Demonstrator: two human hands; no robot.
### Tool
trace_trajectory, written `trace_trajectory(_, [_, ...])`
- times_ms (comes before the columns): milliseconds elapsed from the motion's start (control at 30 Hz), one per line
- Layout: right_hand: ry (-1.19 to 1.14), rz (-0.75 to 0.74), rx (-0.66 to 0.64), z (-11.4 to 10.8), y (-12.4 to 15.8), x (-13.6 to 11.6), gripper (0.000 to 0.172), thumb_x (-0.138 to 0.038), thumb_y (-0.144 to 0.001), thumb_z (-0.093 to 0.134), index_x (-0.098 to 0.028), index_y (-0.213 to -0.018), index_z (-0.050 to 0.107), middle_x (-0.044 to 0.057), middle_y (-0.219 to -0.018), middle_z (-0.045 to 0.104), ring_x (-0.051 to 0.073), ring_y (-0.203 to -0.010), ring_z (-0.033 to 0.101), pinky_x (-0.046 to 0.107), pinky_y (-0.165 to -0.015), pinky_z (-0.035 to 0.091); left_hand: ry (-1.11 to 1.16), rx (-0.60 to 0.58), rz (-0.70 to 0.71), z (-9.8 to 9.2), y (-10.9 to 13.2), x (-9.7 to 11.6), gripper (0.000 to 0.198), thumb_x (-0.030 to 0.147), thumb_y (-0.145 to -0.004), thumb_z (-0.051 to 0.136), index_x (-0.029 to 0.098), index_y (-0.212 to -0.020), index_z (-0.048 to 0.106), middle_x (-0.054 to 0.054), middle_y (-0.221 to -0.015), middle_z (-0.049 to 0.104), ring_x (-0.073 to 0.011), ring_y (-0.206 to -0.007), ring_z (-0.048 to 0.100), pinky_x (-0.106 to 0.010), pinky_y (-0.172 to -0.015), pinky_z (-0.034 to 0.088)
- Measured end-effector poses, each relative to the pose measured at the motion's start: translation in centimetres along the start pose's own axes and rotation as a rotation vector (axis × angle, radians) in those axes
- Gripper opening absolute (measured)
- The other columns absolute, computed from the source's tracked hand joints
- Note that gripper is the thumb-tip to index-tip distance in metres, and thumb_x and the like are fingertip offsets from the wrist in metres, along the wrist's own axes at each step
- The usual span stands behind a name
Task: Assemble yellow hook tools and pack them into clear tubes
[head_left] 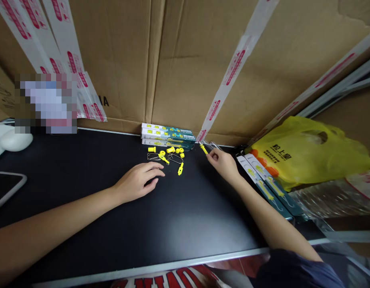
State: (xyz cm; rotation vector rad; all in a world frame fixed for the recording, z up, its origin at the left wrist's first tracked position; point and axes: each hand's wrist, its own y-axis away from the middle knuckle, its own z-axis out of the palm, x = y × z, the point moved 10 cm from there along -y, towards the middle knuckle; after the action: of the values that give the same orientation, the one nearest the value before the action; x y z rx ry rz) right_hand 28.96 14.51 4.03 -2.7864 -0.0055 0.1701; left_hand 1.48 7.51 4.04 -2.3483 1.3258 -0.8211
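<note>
My right hand [223, 163] pinches a thin yellow plastic spring-scale part [204, 149] near the back of the black table. Just behind that hand lie clear plastic tubes [215, 145], partly hidden by it. My left hand [141, 179] is low over the table, palm down with fingers loosely apart and nothing in them. Beyond its fingertips is a small group of yellow parts: a yellow cap [151, 149], another cap [171, 150], several small rings [180, 151], and wire hooks on yellow tabs, one yellow tab [180, 169] lying nearest me.
Printed spring-scale boxes [167, 134] are stacked against the cardboard wall [121, 60]. More such boxes [269, 186] lie at the right, beside a yellow plastic bag [311, 156]. A phone [7, 188] and a white object [18, 139] are at the left. The table's front edge [161, 266] is nearest me.
</note>
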Motion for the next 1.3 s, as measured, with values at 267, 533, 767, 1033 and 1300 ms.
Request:
trace_trajectory(267, [-0.74, -0.271, -0.115, -1.0, 6.6, -11.0, 0.017, -0.034, -0.089, 0.054, -0.019, -0.079, 0.054, -0.003, -0.061, 0.053, 0.009, -0.05, 0.045, 0.021, -0.049, 0.035, 0.124, -0.043, -0.11, 0.2, -0.1, -0.7, 0.03, 0.029, -0.092, 0.049, 0.02, -0.119, 0.06, -0.007, -0.117, 0.067, -0.0218, -0.111, 0.06, -0.039, -0.099, 0.045])
trace_trajectory(533, [-0.824, -0.469, -0.321, 1.1, 10.8, -16.0, 0.016, -0.033, -0.091, 0.054, -0.019, -0.084, 0.055, -0.003, -0.062, 0.059, 0.008, -0.05, 0.05, 0.019, -0.051, 0.038, 0.739, 0.019, -0.488, 1.6, 0.3, -0.3, 0.026, 0.036, -0.095, 0.045, 0.018, -0.103, 0.062, -0.003, -0.092, 0.068, -0.0152, -0.081, 0.064, -0.025, -0.072, 0.051])
trace_trajectory(767, [-0.728, -0.532, -0.255, 0.2, 10.4, -16.1, 0.019, -0.029, -0.094, 0.046, -0.018, -0.088, 0.059, 0.001, -0.071, 0.062, 0.01, -0.056, 0.051, 0.022, -0.057, 0.041, 1.083, 0.084, -0.633, 2.6, 0.9, -1.9, 0.035, 0.047, -0.093, 0.044, 0.014, -0.095, 0.058, 0.002, -0.063, 0.053, -0.0104, -0.056, 0.053, -0.023, -0.056, 0.046])
trace_trajectory(1033, [-0.697, -0.543, -0.278, 1.0, 10.5, -16.0, 0.019, -0.029, -0.095, 0.046, -0.018, -0.086, 0.06, 0.002, -0.073, 0.063, 0.011, -0.06, 0.054, 0.023, -0.06, 0.042, 1.223, -0.01, -0.734, 4.7, 1.7, -2.4, 0.041, 0.051, -0.089, 0.048, 0.013, -0.101, 0.058, 0.008, -0.057, 0.037, -0.0039, -0.04, 0.031, -0.017, -0.036, 0.025])
trace_trajectory(1300, [-0.698, -0.582, -0.312, 0.7, 10.7, -16.5, 0.019, -0.03, -0.095, 0.046, -0.018, -0.094, 0.061, 0.002, -0.074, 0.063, 0.011, -0.059, 0.053, 0.023, -0.059, 0.042, 1.389, 0.001, -0.718, 3.9, 0.9, -0.7, 0.024, 0.04, -0.089, 0.057, 0.017, -0.094, 0.053, 0.001, -0.069, 0.06, -0.0108, -0.063, 0.06, -0.024, -0.064, 0.049])
